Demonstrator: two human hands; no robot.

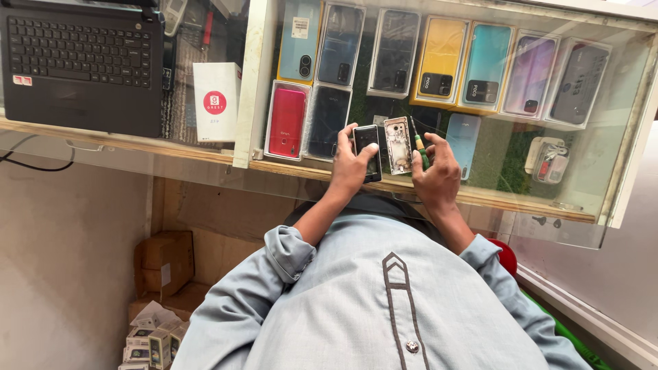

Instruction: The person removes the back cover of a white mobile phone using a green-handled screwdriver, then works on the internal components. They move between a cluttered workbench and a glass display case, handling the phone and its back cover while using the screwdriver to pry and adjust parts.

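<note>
Phones in coloured cases fill the glass display desk (480, 205); left hand (351, 168) fingers clasp a small black phone (368, 151), right hand (436, 177) fingers grip a green-handled screwdriver (419, 147) beside an opened silver phone back shell (397, 144).

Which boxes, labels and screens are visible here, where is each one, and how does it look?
White box: upright on counter beside laptop, red round mark.
Phone boxes: row under glass; blue, dark, yellow, teal, lilac, grey.
Small cartons: on floor, lower left, white and green.
Phone: in left hand, dark screen.

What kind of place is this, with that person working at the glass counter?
Most likely a small phone sales and repair shop. Boxed phones lie on show under the glass counter, the left hand holds a small dark phone beside an opened phone shell, and the right hand holds a screwdriver.
</note>
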